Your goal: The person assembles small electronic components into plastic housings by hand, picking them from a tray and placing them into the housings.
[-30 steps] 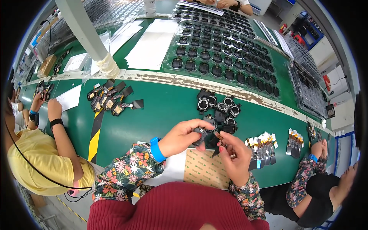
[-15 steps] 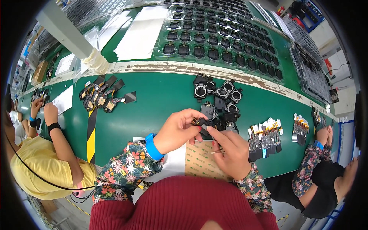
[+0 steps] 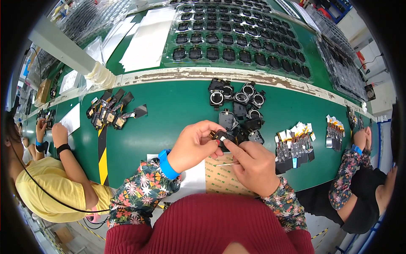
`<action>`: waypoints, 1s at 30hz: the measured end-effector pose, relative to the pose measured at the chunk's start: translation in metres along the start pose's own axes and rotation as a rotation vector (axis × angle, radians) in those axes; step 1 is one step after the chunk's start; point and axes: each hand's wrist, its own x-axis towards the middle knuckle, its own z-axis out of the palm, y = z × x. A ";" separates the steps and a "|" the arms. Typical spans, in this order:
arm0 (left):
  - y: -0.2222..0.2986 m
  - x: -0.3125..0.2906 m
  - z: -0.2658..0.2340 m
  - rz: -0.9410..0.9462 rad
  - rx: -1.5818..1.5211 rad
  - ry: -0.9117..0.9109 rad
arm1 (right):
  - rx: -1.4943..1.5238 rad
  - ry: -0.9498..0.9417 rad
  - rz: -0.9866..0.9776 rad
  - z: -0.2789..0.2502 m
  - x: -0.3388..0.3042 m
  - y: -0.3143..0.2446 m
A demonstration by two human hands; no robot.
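Note:
My left hand is closed on a small black plastic housing, pinched between thumb and fingers. A small pale patch shows on the housing's face. The index finger of my right hand reaches onto the housing beside that patch. Thin metal tweezers stick out to the left from under the curled fingers of my right hand. Just beyond my hands lies a pile of black housings, some with silver rings. Below them a tan printed backing sheet overlaps a white sheet.
At left lies a heap of black modules with flex cables. Flex cables with white tabs lie in rows at right. Across a raised ledge, a clear tray holds many black parts. Co-workers sit on both sides.
My right index finger has straightened over the housing, and the pale patch on it shows more plainly. The tweezers have tilted slightly and moved up. The whole view has shifted a little.

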 end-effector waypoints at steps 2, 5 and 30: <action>0.000 0.000 0.000 0.000 0.001 0.000 | -0.028 -0.017 -0.017 0.000 0.000 0.000; 0.000 -0.001 0.000 0.002 0.023 0.006 | -0.065 -0.030 -0.026 0.000 -0.001 0.000; -0.007 0.002 -0.002 0.016 0.000 0.018 | -0.099 -0.025 -0.082 0.002 -0.005 -0.001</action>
